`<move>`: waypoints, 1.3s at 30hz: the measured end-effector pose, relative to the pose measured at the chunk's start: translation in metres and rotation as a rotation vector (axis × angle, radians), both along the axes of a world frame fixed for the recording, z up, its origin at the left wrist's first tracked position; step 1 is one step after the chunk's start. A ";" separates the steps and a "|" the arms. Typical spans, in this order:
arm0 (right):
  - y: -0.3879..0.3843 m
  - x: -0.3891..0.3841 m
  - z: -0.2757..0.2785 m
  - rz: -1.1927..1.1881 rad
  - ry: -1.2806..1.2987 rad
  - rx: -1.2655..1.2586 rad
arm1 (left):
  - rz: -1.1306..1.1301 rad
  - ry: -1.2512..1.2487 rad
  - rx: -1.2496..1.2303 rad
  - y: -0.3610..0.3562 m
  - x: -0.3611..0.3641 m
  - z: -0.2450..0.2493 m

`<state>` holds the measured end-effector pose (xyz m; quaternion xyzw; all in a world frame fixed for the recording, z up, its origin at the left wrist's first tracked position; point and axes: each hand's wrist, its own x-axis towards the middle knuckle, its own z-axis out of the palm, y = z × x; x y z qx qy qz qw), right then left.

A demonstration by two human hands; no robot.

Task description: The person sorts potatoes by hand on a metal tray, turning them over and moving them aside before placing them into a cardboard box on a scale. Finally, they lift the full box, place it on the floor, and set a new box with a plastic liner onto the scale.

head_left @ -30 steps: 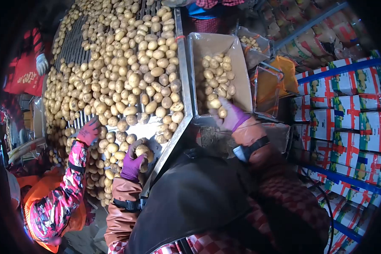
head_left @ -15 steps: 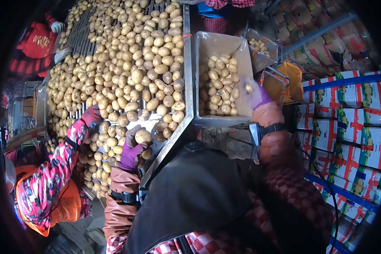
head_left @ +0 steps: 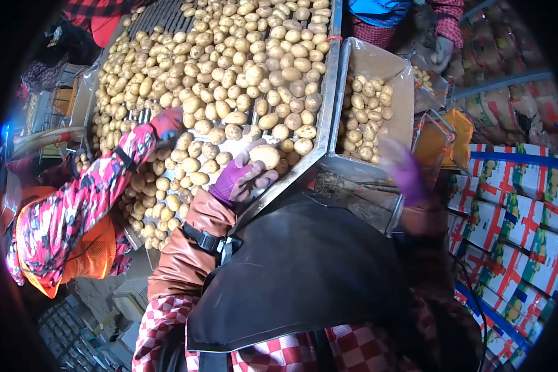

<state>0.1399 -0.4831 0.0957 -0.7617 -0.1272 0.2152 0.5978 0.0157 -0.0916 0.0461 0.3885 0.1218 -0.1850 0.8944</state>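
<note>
My left hand (head_left: 240, 175), in a purple and grey glove, holds a large pale potato (head_left: 265, 156) above the near corner of the sorting table. Many loose potatoes (head_left: 192, 74) cover the table's slatted bed, inside a metal rim (head_left: 333, 80). To the right stands a box (head_left: 384, 61) lined with clear plastic and partly filled with potatoes (head_left: 367, 111). My right hand (head_left: 403, 166) is by the box's near right corner, smeared by motion, so its fingers and anything in them cannot be made out.
At the left, a co-worker's gloved hand (head_left: 167, 124) reaches over the potatoes. Another co-worker's gloved hand (head_left: 442, 52) is beyond the box at the upper right. An orange bag (head_left: 457, 133) hangs beside the box. Printed cartons (head_left: 508, 217) are stacked at the right.
The view has shifted, so the table and box appear further right. My left hand has raised its potato. My right hand, earlier beside the box with a small potato, is now blurred nearer its front corner.
</note>
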 end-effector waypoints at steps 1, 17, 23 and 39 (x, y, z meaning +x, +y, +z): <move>0.050 -0.009 0.016 0.110 -0.037 0.026 | 0.004 0.027 -0.033 -0.004 0.004 0.012; 0.170 0.040 -0.045 0.137 -0.754 -0.491 | -0.142 -0.178 1.859 0.093 -0.139 -0.019; 0.279 0.014 -0.055 0.685 -0.351 -0.656 | 0.107 0.248 1.933 0.119 -0.223 -0.047; 0.413 -0.079 -0.104 1.172 -0.907 -0.718 | 0.404 0.755 1.913 0.130 -0.261 -0.036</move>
